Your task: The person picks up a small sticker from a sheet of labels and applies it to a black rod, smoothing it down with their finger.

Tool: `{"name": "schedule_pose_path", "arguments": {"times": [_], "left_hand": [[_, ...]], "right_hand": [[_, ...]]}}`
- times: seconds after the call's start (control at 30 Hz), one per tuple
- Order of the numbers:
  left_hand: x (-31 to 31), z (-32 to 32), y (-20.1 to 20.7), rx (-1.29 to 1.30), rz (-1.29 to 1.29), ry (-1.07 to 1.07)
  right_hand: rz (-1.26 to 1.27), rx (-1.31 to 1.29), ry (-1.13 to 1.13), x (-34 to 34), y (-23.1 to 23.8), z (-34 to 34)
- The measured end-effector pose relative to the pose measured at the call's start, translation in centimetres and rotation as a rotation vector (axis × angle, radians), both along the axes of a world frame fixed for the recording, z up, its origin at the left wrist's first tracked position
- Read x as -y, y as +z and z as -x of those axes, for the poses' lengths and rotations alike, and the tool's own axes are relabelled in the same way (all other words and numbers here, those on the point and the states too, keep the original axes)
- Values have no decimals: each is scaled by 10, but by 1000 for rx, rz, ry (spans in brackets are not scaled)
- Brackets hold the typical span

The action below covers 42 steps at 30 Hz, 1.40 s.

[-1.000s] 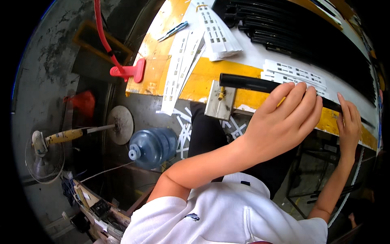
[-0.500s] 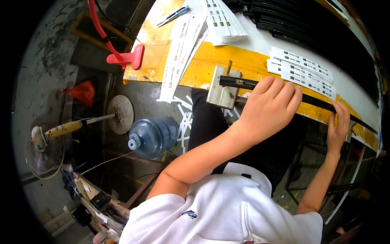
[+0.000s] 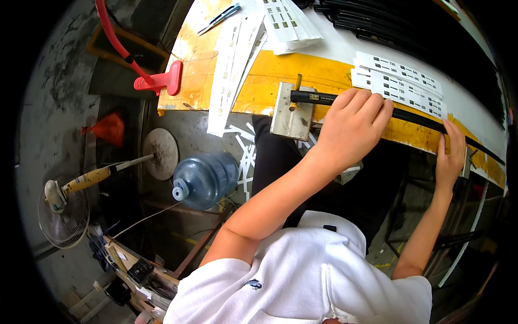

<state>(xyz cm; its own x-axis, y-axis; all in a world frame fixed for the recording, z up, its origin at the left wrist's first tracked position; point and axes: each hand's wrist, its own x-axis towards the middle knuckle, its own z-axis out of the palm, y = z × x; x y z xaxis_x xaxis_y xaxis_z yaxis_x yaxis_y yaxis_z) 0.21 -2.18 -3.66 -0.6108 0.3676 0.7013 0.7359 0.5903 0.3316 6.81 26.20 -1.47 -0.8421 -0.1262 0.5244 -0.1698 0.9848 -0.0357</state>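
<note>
A long black tube [image 3: 415, 118] with a small printed label near its left end lies across the table's front edge. My left hand [image 3: 356, 119] is closed over it from above, close to the labelled end. Farther right, my right hand [image 3: 451, 151] grips the same tube, with the thumb below and the fingers over it. The tube's left end rests over a metal block [image 3: 286, 121], beside a short brass-coloured post [image 3: 298, 82] standing on the block. A dark hole shows in the block just below the tube. My palms hide parts of the tube.
Printed white label strips [image 3: 404, 86] lie behind the tube, with more strips [image 3: 232, 70] at left. A blue cutter knife [image 3: 218, 19] lies at far left. Several black tubes [image 3: 372, 21] are piled at the back. A water jug [image 3: 205, 181] and a fan [image 3: 65, 210] stand left.
The view has shifted slightly. The tube's left end sits a little farther from me on the block, uncovering the hole. Both hands keep their hold.
</note>
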Motion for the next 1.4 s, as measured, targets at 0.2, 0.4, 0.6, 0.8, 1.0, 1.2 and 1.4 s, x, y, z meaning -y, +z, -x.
{"name": "schedule_pose_path", "arguments": {"times": [0.2, 0.4, 0.6, 0.8, 1.0, 1.2, 1.4], "left_hand": [[-3, 3, 6, 46, 103, -66], [-1, 0, 7, -3, 212, 41], [-1, -5, 10, 70, 198, -1], [6, -6, 9, 71, 208, -14], [9, -3, 5, 2, 228, -15], [10, -2, 18, 128, 191, -120], [9, -2, 35, 241, 195, -141]], "right_hand": [[-31, -16, -55, -4, 18, -8], [-37, -19, 43, -10, -12, 22], [-1, -167, 7, -2, 11, 3], [54, -108, 9, 3, 4, -6], [110, -10, 36, 13, 2, -10], [242, -75, 47, 15, 23, -2], [375, 11, 74, 36, 41, 29]]}}
